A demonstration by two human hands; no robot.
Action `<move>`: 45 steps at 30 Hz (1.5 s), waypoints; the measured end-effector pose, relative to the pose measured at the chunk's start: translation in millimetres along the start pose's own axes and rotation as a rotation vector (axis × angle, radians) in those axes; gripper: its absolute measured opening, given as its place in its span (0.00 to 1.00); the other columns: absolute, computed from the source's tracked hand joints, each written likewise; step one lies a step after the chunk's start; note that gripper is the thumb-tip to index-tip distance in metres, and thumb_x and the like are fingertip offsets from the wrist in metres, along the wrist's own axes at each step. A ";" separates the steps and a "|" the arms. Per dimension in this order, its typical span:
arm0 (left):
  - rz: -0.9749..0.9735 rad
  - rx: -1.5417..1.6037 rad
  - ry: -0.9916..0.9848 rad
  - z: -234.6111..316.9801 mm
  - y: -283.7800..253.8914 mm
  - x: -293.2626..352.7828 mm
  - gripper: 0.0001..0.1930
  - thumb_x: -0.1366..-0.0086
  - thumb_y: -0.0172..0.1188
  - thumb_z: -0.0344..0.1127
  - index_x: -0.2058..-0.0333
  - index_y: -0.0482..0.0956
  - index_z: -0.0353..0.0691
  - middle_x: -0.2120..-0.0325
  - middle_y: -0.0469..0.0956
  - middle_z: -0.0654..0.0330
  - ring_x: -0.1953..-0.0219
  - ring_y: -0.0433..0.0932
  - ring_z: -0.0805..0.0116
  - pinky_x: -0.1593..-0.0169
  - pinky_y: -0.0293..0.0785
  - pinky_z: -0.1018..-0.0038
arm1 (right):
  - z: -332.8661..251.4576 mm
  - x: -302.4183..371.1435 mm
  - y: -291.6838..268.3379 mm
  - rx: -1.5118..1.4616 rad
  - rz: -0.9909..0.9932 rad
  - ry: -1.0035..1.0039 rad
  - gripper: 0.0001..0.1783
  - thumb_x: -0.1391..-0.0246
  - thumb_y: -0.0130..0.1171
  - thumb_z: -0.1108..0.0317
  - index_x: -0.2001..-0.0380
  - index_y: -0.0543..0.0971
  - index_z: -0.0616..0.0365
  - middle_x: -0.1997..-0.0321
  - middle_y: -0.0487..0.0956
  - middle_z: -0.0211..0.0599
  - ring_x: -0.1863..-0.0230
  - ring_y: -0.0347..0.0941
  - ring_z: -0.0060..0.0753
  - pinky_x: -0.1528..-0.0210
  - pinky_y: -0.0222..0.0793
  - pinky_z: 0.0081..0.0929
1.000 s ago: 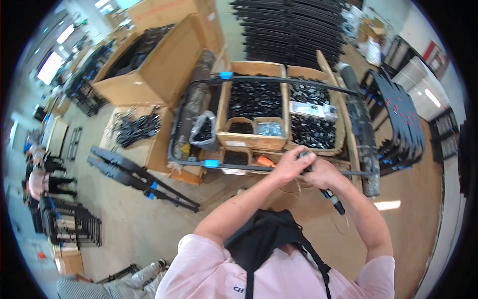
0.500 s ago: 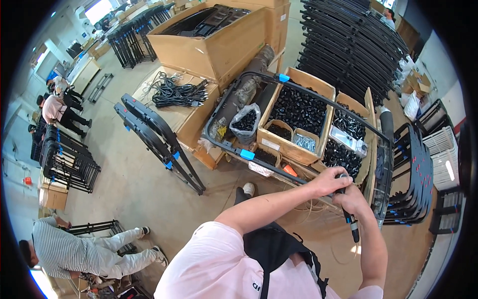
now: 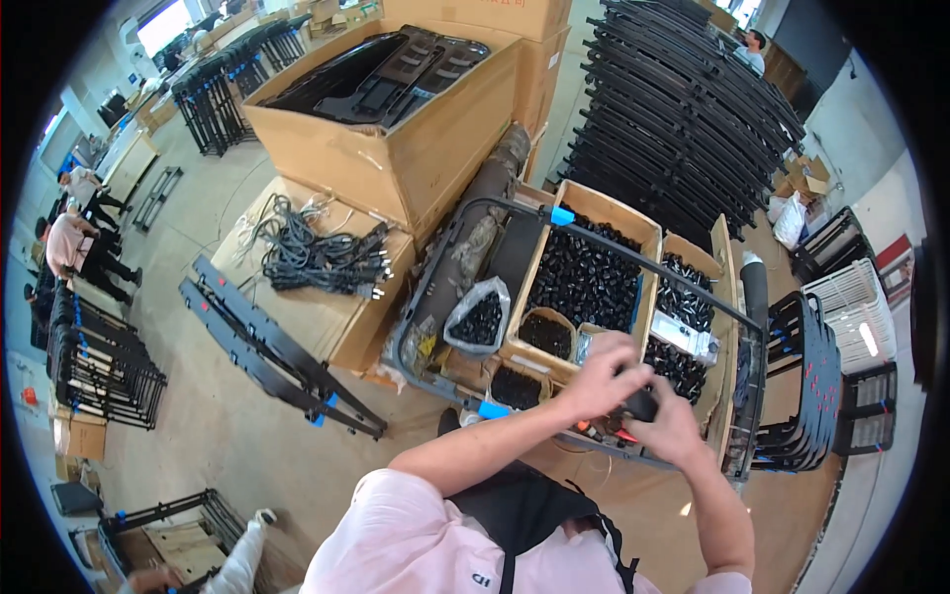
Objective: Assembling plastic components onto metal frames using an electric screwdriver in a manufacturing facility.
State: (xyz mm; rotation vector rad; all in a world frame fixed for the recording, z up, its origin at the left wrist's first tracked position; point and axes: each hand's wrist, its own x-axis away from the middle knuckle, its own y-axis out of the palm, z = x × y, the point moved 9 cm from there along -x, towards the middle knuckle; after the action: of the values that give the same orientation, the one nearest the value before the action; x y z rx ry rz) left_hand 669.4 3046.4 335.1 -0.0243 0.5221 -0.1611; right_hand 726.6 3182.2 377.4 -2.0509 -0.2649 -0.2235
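Hands (image 3: pixel 633 401) above cart (image 3: pixel 435 287), brown warehouse floor (image 3: pixel 228 436), stacked black frames (image 3: pixel 683 119).

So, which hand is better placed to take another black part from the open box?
Probably the left hand: it lies nearest the box of black parts. The right hand sits lower, its fingers around a black piece.

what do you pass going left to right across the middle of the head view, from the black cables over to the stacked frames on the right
bundle of black cables on the flat carton → clear bag of black parts → open box of black caps → second box of black parts → upright black frames
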 end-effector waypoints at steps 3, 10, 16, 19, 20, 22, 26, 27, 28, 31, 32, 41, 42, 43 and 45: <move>-0.016 0.111 -0.787 -136.1 -44.2 37.1 0.30 0.28 0.60 0.63 0.53 0.78 0.34 0.58 0.79 0.56 0.56 0.77 0.66 0.50 0.74 0.68 | -29.1 -55.1 49.8 0.117 -0.035 -0.081 0.44 0.52 0.74 0.58 0.33 0.69 0.57 0.51 0.84 0.62 0.54 0.84 0.64 0.50 0.81 0.52; -0.072 -0.246 -1.009 -230.7 -132.7 -13.4 0.38 0.32 0.59 0.69 0.53 0.84 0.31 0.60 0.87 0.43 0.53 0.86 0.50 0.47 0.78 0.58 | -64.1 -194.0 130.6 0.293 0.078 -0.256 0.46 0.52 0.74 0.59 0.34 0.64 0.62 0.55 0.82 0.56 0.61 0.85 0.60 0.60 0.84 0.51; 0.057 -0.478 -0.957 -283.0 -170.3 -45.8 0.37 0.31 0.55 0.69 0.55 0.84 0.34 0.57 0.85 0.37 0.48 0.83 0.39 0.44 0.76 0.51 | -75.9 -268.5 147.4 0.230 0.080 -0.307 0.47 0.54 0.73 0.53 0.34 0.66 0.60 0.53 0.84 0.55 0.57 0.84 0.61 0.55 0.83 0.51; 0.028 -0.490 -0.933 -290.7 -171.0 -51.8 0.36 0.30 0.55 0.69 0.57 0.83 0.33 0.58 0.85 0.37 0.49 0.83 0.38 0.45 0.76 0.50 | -71.9 -277.7 149.9 0.243 0.055 -0.260 0.46 0.53 0.72 0.51 0.35 0.67 0.61 0.53 0.84 0.56 0.56 0.85 0.60 0.54 0.83 0.51; 0.013 -0.480 -0.925 -291.2 -169.7 -53.7 0.36 0.30 0.55 0.69 0.58 0.83 0.33 0.58 0.85 0.36 0.49 0.83 0.37 0.45 0.76 0.50 | -71.1 -279.4 149.5 0.247 0.054 -0.244 0.46 0.53 0.72 0.50 0.35 0.67 0.62 0.52 0.84 0.57 0.56 0.85 0.59 0.54 0.83 0.50; 0.010 -0.471 -0.923 -292.4 -169.1 -56.2 0.36 0.30 0.55 0.69 0.58 0.83 0.32 0.58 0.85 0.36 0.49 0.83 0.37 0.45 0.76 0.50 | -69.8 -282.8 150.0 0.242 0.061 -0.247 0.45 0.52 0.72 0.50 0.36 0.67 0.62 0.52 0.84 0.57 0.56 0.85 0.60 0.54 0.83 0.50; 0.009 -0.458 -0.895 -296.7 -173.8 -59.3 0.36 0.30 0.55 0.68 0.59 0.82 0.31 0.57 0.84 0.35 0.49 0.82 0.36 0.44 0.75 0.50 | -74.2 -286.9 152.8 0.237 0.088 -0.291 0.43 0.50 0.73 0.52 0.38 0.68 0.65 0.54 0.84 0.57 0.59 0.86 0.59 0.56 0.84 0.48; 0.001 -0.470 -0.895 -297.6 -173.8 -58.2 0.37 0.29 0.54 0.68 0.59 0.82 0.31 0.57 0.84 0.35 0.48 0.82 0.36 0.44 0.75 0.50 | -73.8 -287.2 155.0 0.250 0.071 -0.290 0.44 0.51 0.75 0.51 0.39 0.68 0.66 0.55 0.84 0.57 0.59 0.86 0.59 0.56 0.85 0.47; -0.004 -0.471 -0.894 -297.1 -172.6 -59.8 0.37 0.29 0.54 0.68 0.59 0.82 0.31 0.57 0.84 0.35 0.48 0.82 0.36 0.44 0.75 0.50 | -69.9 -288.3 156.9 0.247 0.073 -0.285 0.44 0.51 0.75 0.51 0.39 0.68 0.66 0.55 0.84 0.57 0.59 0.86 0.59 0.56 0.85 0.47; -0.030 -0.485 -0.888 -294.4 -169.1 -65.1 0.37 0.29 0.54 0.68 0.58 0.81 0.31 0.56 0.84 0.34 0.48 0.81 0.35 0.43 0.74 0.50 | -61.1 -290.7 160.6 0.229 0.094 -0.288 0.45 0.52 0.76 0.51 0.39 0.67 0.66 0.56 0.85 0.57 0.58 0.86 0.59 0.58 0.85 0.46; -0.043 -0.490 -0.902 -294.4 -168.1 -65.5 0.37 0.28 0.53 0.68 0.56 0.80 0.30 0.55 0.83 0.34 0.47 0.81 0.35 0.43 0.74 0.50 | -59.3 -290.9 160.1 0.202 0.099 -0.287 0.46 0.51 0.76 0.50 0.38 0.67 0.66 0.55 0.85 0.59 0.58 0.86 0.59 0.57 0.84 0.47; -0.109 -0.596 -0.963 -285.9 -166.0 -77.6 0.38 0.28 0.51 0.69 0.50 0.77 0.31 0.50 0.82 0.34 0.43 0.80 0.36 0.40 0.74 0.49 | -49.5 -299.8 157.5 0.071 0.004 -0.212 0.55 0.48 0.72 0.47 0.28 0.58 0.65 0.50 0.83 0.65 0.53 0.83 0.66 0.50 0.81 0.53; -0.115 -0.609 -0.968 -285.5 -165.9 -78.6 0.38 0.28 0.51 0.70 0.50 0.77 0.31 0.49 0.82 0.34 0.42 0.80 0.36 0.40 0.74 0.49 | -49.2 -300.4 156.9 0.044 0.014 -0.224 0.56 0.48 0.72 0.45 0.26 0.56 0.63 0.50 0.84 0.66 0.54 0.83 0.67 0.51 0.81 0.53; -0.126 -0.610 -0.974 -286.1 -165.6 -79.2 0.39 0.28 0.50 0.70 0.49 0.77 0.31 0.49 0.82 0.34 0.42 0.80 0.36 0.39 0.74 0.49 | -50.4 -300.5 155.7 0.033 0.016 -0.230 0.59 0.48 0.72 0.45 0.25 0.54 0.64 0.50 0.84 0.66 0.53 0.83 0.67 0.50 0.81 0.53; -0.122 -0.624 -0.976 -286.0 -165.8 -80.6 0.38 0.29 0.51 0.70 0.49 0.77 0.32 0.49 0.82 0.34 0.42 0.80 0.36 0.39 0.74 0.49 | -51.1 -301.1 154.6 0.034 0.007 -0.227 0.59 0.48 0.72 0.45 0.24 0.53 0.64 0.50 0.84 0.66 0.53 0.83 0.67 0.50 0.81 0.53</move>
State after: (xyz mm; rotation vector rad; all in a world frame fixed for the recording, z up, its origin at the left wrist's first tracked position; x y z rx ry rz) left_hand 433.7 2900.8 137.7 -0.7104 -0.4234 -0.0835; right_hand 479.0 3037.5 190.5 -2.0442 -0.3983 0.0183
